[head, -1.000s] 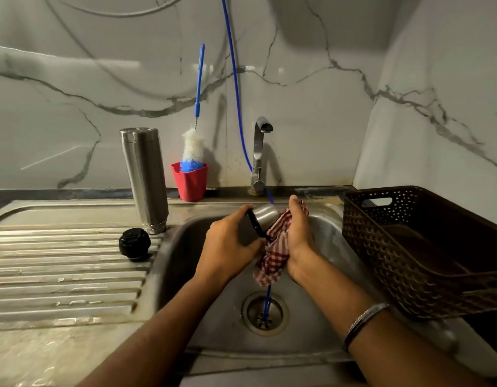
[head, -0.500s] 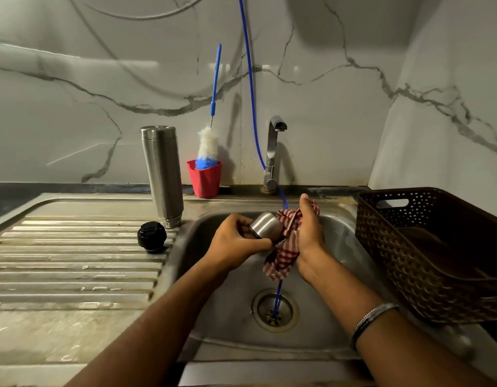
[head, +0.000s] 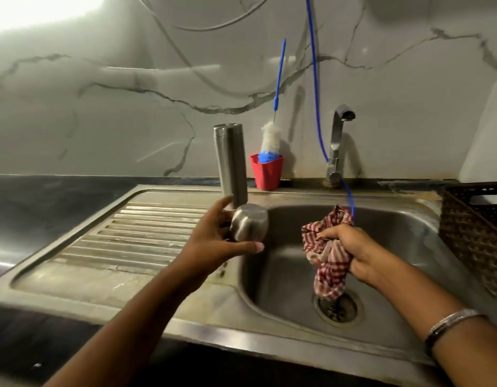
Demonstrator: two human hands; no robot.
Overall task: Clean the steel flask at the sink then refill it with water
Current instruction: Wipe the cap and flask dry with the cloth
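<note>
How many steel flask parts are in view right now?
2. The steel flask body stands upside down on the sink ledge beside the red cup. The left hand holds the steel cap over the basin's left edge. The black stopper may be hidden.

The left hand (head: 213, 241) and steel cup (head: 249, 222) hide the flask's (head: 231, 160) foot; the basket (head: 473, 230) is cut by the right edge.

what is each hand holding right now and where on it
The left hand grips the steel cup lid around its side wall, thumb under it. The right hand clutches the checked cloth bunched at its middle.
</note>
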